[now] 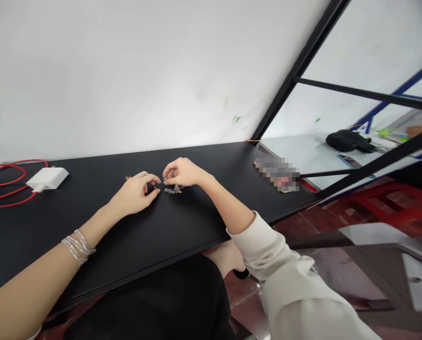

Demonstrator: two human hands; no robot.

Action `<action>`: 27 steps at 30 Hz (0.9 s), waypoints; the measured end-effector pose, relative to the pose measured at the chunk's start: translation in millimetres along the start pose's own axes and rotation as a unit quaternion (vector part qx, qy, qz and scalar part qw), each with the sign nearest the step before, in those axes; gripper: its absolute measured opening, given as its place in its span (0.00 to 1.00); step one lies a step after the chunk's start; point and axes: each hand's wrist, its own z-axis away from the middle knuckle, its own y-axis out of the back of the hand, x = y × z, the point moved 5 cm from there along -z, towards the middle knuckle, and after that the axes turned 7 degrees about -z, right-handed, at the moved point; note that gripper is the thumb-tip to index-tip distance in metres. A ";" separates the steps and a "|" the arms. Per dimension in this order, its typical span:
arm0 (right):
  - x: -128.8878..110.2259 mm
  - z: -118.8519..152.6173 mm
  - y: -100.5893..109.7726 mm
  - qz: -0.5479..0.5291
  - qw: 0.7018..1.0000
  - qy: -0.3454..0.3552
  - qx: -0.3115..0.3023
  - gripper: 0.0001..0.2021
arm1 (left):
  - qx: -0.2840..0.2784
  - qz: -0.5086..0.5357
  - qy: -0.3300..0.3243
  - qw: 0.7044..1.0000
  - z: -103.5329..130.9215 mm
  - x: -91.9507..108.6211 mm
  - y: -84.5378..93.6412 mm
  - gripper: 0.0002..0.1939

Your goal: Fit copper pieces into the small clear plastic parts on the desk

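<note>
Count one left hand [135, 192] and one right hand [183, 172]; one black desk [143, 241], one white power adapter [48, 178], one red cable [19, 204], one pixelated item [279, 174], one red stool [395, 208]; clear pieces [173, 190], too small to number.

left hand [135, 192]: half-curled, black table [182, 231] | right hand [183, 172]: at small clear pieces [171, 191] (details unclear) | white charger [48, 178]: left

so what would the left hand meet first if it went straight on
The left hand would probably meet the right hand first, just across a small gap; the clear piece by the right hand looks about as close, and depth is hard to judge.
</note>
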 end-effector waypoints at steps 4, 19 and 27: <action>3.5 -1.3 -0.6 0.020 1.000 -0.010 -0.018 0.10 | 0.003 0.010 -0.057 0.998 0.4 8.4 -4.7 0.17; 1.0 3.0 0.3 0.077 0.995 -0.050 -0.026 0.10 | -0.004 0.043 -0.005 0.999 -3.1 11.1 -0.9 0.05; -4.2 8.9 14.6 0.035 0.999 -0.026 0.025 0.11 | 0.042 0.060 0.039 0.997 -1.5 5.0 4.6 0.05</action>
